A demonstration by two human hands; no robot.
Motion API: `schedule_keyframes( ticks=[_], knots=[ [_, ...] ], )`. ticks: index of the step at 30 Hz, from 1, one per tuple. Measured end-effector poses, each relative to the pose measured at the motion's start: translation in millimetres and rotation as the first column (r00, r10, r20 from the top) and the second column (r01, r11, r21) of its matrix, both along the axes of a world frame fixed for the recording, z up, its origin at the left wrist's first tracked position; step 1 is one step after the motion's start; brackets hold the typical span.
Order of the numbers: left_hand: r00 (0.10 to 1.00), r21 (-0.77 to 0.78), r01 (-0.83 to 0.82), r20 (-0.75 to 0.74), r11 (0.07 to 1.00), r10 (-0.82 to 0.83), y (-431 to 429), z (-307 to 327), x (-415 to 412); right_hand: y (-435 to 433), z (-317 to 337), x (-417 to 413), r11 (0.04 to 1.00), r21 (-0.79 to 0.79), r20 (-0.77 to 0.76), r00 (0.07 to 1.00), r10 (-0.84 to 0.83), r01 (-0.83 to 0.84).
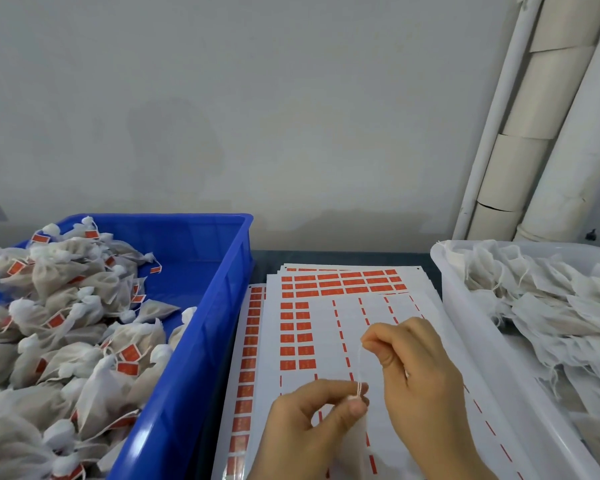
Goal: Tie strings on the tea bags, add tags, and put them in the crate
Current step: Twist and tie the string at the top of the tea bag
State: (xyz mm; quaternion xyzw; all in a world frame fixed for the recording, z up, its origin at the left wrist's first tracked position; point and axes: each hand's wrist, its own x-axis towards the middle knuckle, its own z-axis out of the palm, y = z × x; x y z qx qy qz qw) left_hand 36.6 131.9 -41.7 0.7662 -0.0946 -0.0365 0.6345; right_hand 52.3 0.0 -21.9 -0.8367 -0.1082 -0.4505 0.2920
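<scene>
My left hand (312,420) pinches the gathered neck of a tea bag (361,431), which hangs mostly hidden behind my hands. My right hand (413,362) pinches the thin white string (360,368) and holds it up from the bag's neck. Both hands hover over sheets of red tag stickers (298,337) lying between the two bins. The blue crate (201,327) on the left holds several tied tea bags with red tags (84,323). The white tray (465,313) on the right holds several untied tea bags (541,299).
A grey wall rises just behind the table. Pale pipes and cardboard tubes (534,133) lean in the far right corner. The sticker sheets fill the gap between crate and tray; many tags on the top sheet are peeled off.
</scene>
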Motion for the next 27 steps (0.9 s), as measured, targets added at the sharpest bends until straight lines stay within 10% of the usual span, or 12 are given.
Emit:
schedule_keyframes(
  ticks=[27],
  knots=[
    [0.931, -0.269, 0.140, -0.291, 0.953, -0.219, 7.6, 17.3, -0.3, -3.3, -3.0, -1.1, 0.998, -0.010, 0.109, 0.993, 0.055, -0.054]
  ],
)
